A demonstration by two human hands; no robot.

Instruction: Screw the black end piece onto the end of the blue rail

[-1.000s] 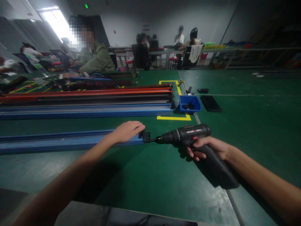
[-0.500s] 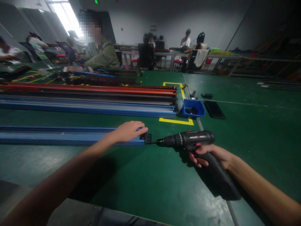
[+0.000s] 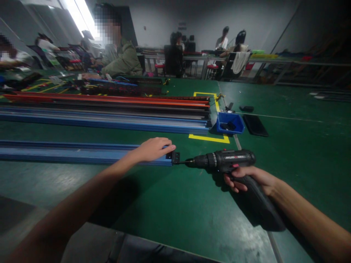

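Note:
A long blue metal rail (image 3: pixel 90 154) lies across the near part of the table, with a black end cap (image 3: pixel 176 157) at its right end. My left hand (image 3: pixel 156 149) is closed over the rail close to that cap, its fingers draped across the top and partly hidden on the far side. In my right hand (image 3: pixel 244 177) is a black cordless drill (image 3: pixel 233 157), gripped by its handle and pointing left. The drill's thin bit (image 3: pixel 184 162) meets the end cap; whether a screw is at the tip I cannot make out.
Behind the rail lie several parallel blue, black and red rails (image 3: pixel 164 124). A blue bin (image 3: pixel 238 128) with small dark parts stands right of their ends, beside a flat black object (image 3: pixel 255 125). Yellow tape (image 3: pixel 208 138) marks the green table. Across it sits a co-worker (image 3: pixel 123 60).
The whole view has shifted a little, so the table's contents sit slightly farther right. Both hands keep their hold, and the bit stays at the end cap.

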